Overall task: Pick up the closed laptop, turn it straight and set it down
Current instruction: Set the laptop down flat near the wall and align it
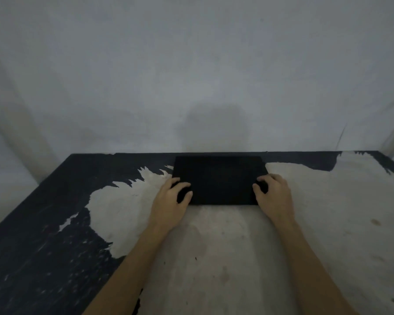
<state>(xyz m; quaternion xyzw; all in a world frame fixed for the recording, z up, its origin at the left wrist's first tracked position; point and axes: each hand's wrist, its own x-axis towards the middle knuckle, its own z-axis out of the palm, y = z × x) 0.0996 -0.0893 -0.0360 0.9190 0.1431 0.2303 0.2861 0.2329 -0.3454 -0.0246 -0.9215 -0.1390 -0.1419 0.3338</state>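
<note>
A black closed laptop (220,178) lies flat near the far edge of the table, its long sides parallel to that edge. My left hand (171,201) grips its near left corner, fingers curled over the lid. My right hand (274,196) grips its near right corner in the same way. Whether the laptop rests on the table or is slightly lifted, I cannot tell.
The table (214,258) has a worn top, pale in the middle and right, black at the left and along the far edge. A grey-white cloth backdrop (191,76) hangs right behind the table's far edge.
</note>
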